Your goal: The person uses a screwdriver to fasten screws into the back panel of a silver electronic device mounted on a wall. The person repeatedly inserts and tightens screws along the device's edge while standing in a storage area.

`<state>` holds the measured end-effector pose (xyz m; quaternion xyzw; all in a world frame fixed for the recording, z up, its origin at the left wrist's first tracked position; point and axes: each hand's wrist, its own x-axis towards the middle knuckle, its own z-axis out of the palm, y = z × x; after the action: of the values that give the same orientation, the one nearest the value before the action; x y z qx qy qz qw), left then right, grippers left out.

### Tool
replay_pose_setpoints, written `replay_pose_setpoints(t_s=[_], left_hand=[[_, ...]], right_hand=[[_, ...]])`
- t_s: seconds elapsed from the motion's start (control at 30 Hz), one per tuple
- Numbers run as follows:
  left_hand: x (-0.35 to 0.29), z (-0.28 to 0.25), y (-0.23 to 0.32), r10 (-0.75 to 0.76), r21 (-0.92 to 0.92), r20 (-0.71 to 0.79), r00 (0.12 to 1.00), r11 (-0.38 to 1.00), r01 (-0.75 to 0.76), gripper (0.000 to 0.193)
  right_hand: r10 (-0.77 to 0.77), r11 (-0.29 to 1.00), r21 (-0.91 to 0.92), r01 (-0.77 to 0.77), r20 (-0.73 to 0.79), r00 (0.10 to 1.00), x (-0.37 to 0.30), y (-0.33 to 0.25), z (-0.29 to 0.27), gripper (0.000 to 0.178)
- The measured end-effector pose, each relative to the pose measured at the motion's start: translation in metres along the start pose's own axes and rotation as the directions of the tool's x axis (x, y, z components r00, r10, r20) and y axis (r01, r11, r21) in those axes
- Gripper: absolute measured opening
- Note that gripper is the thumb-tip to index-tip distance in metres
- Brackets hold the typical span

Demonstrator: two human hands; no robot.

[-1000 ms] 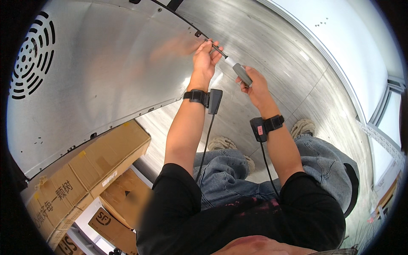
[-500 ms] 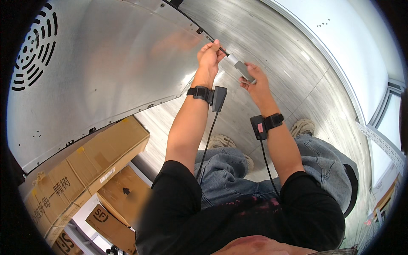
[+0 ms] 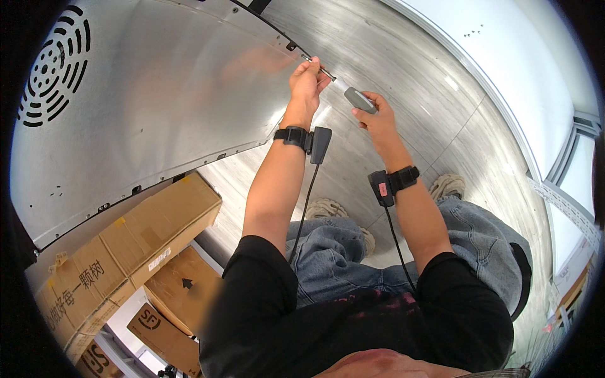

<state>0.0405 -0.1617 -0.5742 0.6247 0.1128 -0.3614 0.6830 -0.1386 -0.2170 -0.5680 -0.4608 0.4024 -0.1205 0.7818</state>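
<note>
Near the right corner of the metal panel [image 3: 183, 88], we had a slim dark rod [image 3: 328, 74] pinched in our left hand [image 3: 305, 83]; whether its far end touched the panel, we could not tell. Our right hand [image 3: 380, 120] was clamped around a grey tool [image 3: 360, 100], aimed toward the rod's near end. A round slotted vent [image 3: 48, 68] lay toward the panel's left edge, and a long cardboard box [image 3: 151, 232] lay beside its lower edge.

At my feed's lower left, I see a long brown cardboard box [image 3: 142, 236] slanting beside a smaller brown cardboard box [image 3: 167, 295] marked with a black arrow; rightward, a smooth white panel [image 3: 504, 82] borders grey wood-grain flooring [image 3: 435, 107].
</note>
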Motion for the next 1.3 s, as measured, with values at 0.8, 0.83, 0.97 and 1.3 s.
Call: replay_pose_setpoints(t_s=[0.8, 0.83, 0.97, 1.3], left_hand=[[0.011, -0.008, -0.001, 0.031, 0.025, -0.065, 0.997, 0.999, -0.03, 0.007], [0.012, -0.009, -0.001, 0.035, 0.035, -0.051, 0.998, 0.999, -0.033, 0.007], [0.01, -0.005, -0.002, 0.04, -0.059, -0.04, 0.998, 0.997, -0.042, 0.007], [0.01, -0.006, 0.003, -0.021, -0.062, -0.061, 0.998, 0.998, 0.017, 0.01]], right_hand=[[0.194, 0.872, 0.418, -0.255, 0.184, 0.964, 0.001, 0.013, -0.005, 0.034], [0.263, 0.798, 0.482, -0.363, 0.263, 0.928, 0.0, 0.01, -0.007, 0.032], [0.271, 0.887, 0.313, -0.339, 0.241, 0.932, 0.003, 0.012, -0.011, 0.031], [0.102, 0.976, 0.184, -0.116, 0.084, 0.991, 0.0, 0.015, 0.0, 0.042]])
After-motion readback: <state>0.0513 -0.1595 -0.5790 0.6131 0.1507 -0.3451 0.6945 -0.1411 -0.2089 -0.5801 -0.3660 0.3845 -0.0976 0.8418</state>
